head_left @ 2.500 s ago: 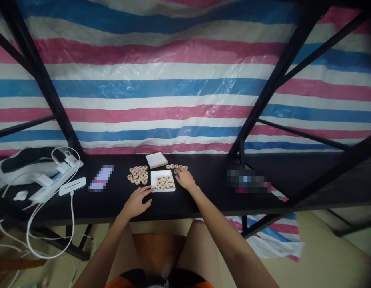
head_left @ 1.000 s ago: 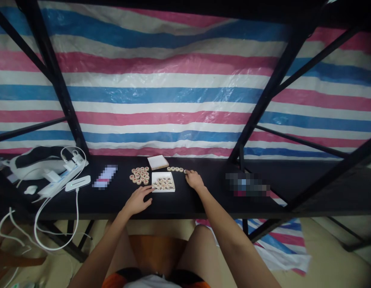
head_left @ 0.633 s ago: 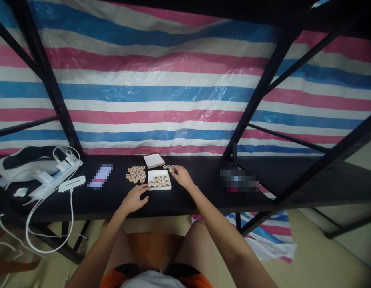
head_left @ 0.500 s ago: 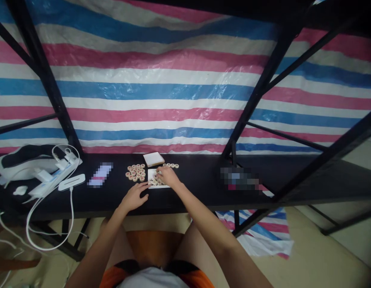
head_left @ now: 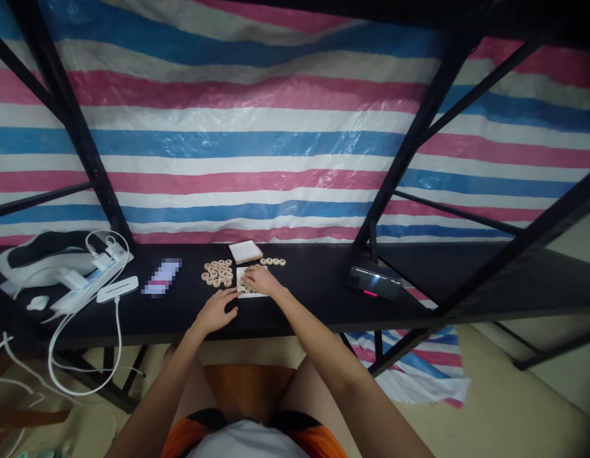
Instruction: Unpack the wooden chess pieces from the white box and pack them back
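A small white box [head_left: 259,294] holds wooden Chinese chess pieces [head_left: 247,289]. Over it is my right hand [head_left: 263,280], its bent fingers reaching down among the pieces; whatever lies between the fingertips is hidden. At the box's left edge, my left hand [head_left: 217,311] rests its outstretched fingertips on the rim, thumb apart. Loose round pieces with red markings [head_left: 217,273] lie in a cluster just left of the box. Several dark-marked pieces [head_left: 272,261] form a short row behind it to the right. The white-faced lid [head_left: 245,251] lies behind the box.
On the black desk [head_left: 314,286], a blurred-out phone [head_left: 161,277] lies left of the pieces. A power strip [head_left: 91,280] with plugs and a white cabled device [head_left: 118,289] are further left. A dark phone [head_left: 375,282] lies at right, near the black metal frame [head_left: 394,172]. Striped sheeting hangs behind.
My right hand has shifted slightly left and lower inside the box. My left hand stays at the rim. The camera view has moved a little.
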